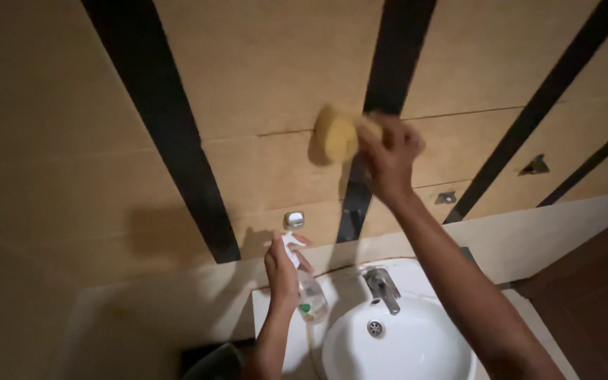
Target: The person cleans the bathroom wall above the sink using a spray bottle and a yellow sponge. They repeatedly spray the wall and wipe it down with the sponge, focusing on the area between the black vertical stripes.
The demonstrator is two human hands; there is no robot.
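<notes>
1. Clearly, the right hand (388, 160) is clenched around a round yellow sponge (335, 136), pressing it flat against the tan panelled wall (262, 91), just beside a black vertical stripe (395, 56).
2. Lower down, the left hand (281, 271) grasps a clear plastic spray bottle with a white nozzle (305, 288), held upright over the rim of the white ceramic basin (399, 348), left of the chrome tap (383, 287).
3. Wiping the wall looks to be the step in hand.
4. A further stroke would call for steady pressure and a firm hold on the sponge.
</notes>
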